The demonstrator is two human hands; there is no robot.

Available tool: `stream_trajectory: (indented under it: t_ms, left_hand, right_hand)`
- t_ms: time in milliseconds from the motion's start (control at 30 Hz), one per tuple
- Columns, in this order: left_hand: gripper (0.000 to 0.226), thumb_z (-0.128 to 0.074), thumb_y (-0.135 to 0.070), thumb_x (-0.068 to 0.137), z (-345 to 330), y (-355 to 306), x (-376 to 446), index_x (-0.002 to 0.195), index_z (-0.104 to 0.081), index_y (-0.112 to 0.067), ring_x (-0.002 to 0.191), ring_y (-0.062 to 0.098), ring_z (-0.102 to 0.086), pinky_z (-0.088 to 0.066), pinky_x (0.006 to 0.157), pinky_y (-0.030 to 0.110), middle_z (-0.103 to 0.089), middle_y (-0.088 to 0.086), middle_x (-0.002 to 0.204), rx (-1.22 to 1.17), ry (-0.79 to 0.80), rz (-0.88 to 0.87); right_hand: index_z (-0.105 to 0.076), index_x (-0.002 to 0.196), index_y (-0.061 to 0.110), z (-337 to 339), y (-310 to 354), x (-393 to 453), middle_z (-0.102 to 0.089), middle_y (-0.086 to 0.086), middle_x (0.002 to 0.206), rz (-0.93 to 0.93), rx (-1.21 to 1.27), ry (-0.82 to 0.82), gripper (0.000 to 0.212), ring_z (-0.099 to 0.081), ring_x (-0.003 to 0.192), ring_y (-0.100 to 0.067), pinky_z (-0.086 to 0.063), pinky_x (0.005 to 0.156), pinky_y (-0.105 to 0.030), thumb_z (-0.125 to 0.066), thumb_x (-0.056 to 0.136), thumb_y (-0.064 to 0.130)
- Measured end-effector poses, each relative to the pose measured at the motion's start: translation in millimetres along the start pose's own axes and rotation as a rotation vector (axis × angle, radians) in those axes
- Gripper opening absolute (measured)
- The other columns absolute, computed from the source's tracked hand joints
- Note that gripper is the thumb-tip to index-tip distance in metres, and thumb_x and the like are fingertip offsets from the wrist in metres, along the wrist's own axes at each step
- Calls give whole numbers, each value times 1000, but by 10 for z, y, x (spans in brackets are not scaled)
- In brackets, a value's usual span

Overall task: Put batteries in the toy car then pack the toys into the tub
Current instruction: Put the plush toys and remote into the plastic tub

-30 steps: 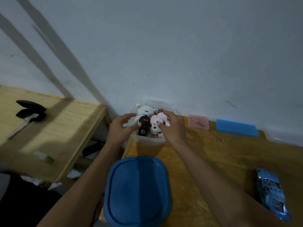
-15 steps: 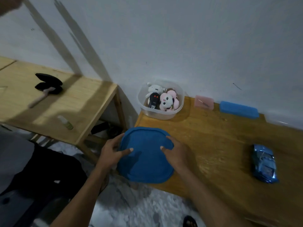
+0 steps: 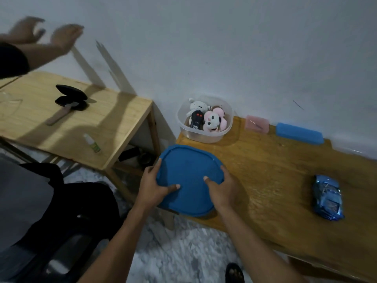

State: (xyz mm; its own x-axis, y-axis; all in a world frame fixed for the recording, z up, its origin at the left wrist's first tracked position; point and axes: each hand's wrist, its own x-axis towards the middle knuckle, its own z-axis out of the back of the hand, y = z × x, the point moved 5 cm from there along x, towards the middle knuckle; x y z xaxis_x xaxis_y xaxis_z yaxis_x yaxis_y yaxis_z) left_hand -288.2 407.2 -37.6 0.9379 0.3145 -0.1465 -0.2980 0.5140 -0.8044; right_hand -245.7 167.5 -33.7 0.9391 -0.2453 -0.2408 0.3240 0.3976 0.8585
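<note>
A clear plastic tub (image 3: 228,127) stands at the table's far left corner by the wall. Inside it lie a white plush (image 3: 197,105), a pink plush (image 3: 212,120) and a black remote (image 3: 196,119). The blue lid (image 3: 189,170) lies at the table's near left edge, in front of the tub. My left hand (image 3: 155,185) grips its left rim and my right hand (image 3: 221,189) grips its right rim, thumbs on top. The blue toy car (image 3: 327,197) sits on the table far to the right, apart from both hands.
A pink case (image 3: 257,123) and a blue case (image 3: 299,133) lie along the wall. To the left, a lighter wooden table (image 3: 114,127) carries a black open case (image 3: 70,97) and a small bottle (image 3: 92,143). Another person's hands (image 3: 49,35) move at the upper left.
My hands left the toys in the tub and came back to take the blue lid by both sides. The view has swung down and left, and another person's hands have come into view.
</note>
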Motion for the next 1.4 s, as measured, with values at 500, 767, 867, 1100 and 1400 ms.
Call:
stream_trajectory:
  t_ms: [500,767,867,1100,1400]
  left_hand:
    - [110,-84,-56,73,110,-1390,966,161,-24,-27,124,21,-45,-49,102,39,-42,5,136,-16,-142,-210]
    - [104,-84,-51,76,-90,-1606,1746,159,-28,-25,123,26,-49,-49,96,36,-46,9,139,76,-120,-187]
    - [101,-85,-46,76,-170,-1538,1919,158,-30,-23,123,28,-50,-49,92,34,-47,11,139,98,-101,-153]
    - [101,-83,-48,77,-338,-1360,2080,158,-30,-22,122,30,-52,-53,98,44,-50,11,137,157,-71,-107]
    - [82,-81,-36,83,-343,-1339,2136,148,-46,-2,139,30,-41,-41,111,40,-44,13,152,172,-142,-120]
  right_hand:
    - [-42,150,30,519,1261,943,-53,2,138,273,59,-183,75,-52,127,-21,-51,103,-43,-74,83,22]
    - [-27,157,22,324,1372,1748,-48,-4,146,224,-73,-92,86,-44,135,-27,-48,105,-48,-74,85,26]
    - [-25,158,20,228,1319,1918,-40,-4,152,199,-204,-60,85,-36,139,-30,-43,111,-44,-73,88,31]
    - [-19,160,24,80,1162,2095,-27,3,162,185,-391,-5,87,-26,143,-32,-36,112,-41,-68,91,43]
    - [-16,160,21,-148,1194,2176,-20,1,165,223,-357,12,88,-27,145,-30,-38,111,-40,-67,92,44]
